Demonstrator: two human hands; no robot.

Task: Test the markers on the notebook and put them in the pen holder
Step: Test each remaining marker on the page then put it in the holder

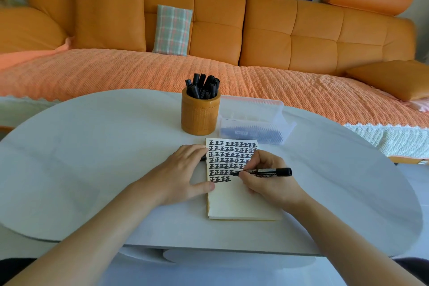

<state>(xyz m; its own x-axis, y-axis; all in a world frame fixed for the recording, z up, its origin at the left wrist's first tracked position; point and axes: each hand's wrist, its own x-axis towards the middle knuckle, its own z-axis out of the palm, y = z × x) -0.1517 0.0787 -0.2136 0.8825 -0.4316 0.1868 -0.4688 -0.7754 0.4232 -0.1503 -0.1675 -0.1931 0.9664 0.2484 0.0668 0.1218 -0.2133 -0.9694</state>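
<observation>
Black ink covers the upper part of the notebook [236, 202] page in rows of test characters. The notebook lies on the white worktop [92, 158], just in front of the bamboo pen holder [200, 116]. The right hand [267, 181] has a narrow writing grip on the black marker [264, 172], whose tip is on the paper by the lowest rows. The left hand [185, 169] presses flat on the notebook's left edge. Something dark shows under its fingers, perhaps the cap, though I cannot tell.

The likeliest slip is smearing, since the right hand rests close beside fresh marks. A tip left too long on the paper could bleed through. If the left hand lifts, the notebook may skid mid-stroke. The holder is already crowded with markers [204, 86], so pushing another in could tip it towards the clear plastic case [253, 125] beside it.
</observation>
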